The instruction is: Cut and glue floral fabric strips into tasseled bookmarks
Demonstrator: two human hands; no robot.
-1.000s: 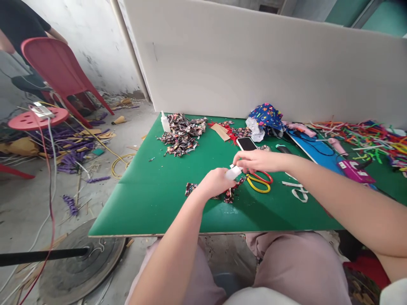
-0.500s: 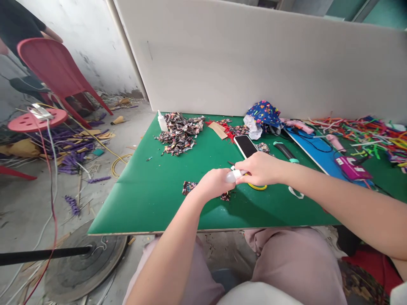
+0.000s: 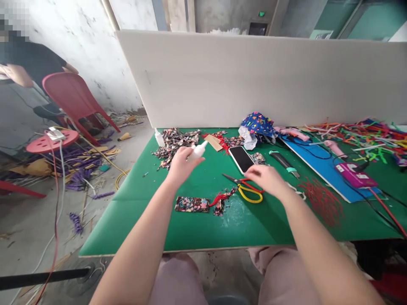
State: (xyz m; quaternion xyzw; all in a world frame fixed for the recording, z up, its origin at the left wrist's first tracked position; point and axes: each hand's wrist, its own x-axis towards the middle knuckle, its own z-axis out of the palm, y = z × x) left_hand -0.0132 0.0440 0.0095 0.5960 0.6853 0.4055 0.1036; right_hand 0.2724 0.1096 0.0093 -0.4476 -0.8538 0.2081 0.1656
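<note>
Head view: the left hand grips a small white bottle — tapered nozzle tilted up to the right, lower part hidden by fingers — above the green table, overlapping the patterned scrap pile. The right hand has its fingers drawn together, whether on anything I cannot tell — near a phone and scissors, with a patterned cloth strip lying nearer the table's front edge.

Bottle is smooth plastic; strip is matt printed cloth; worktop is smooth with slight sheen; phone screen is glossy.
</note>
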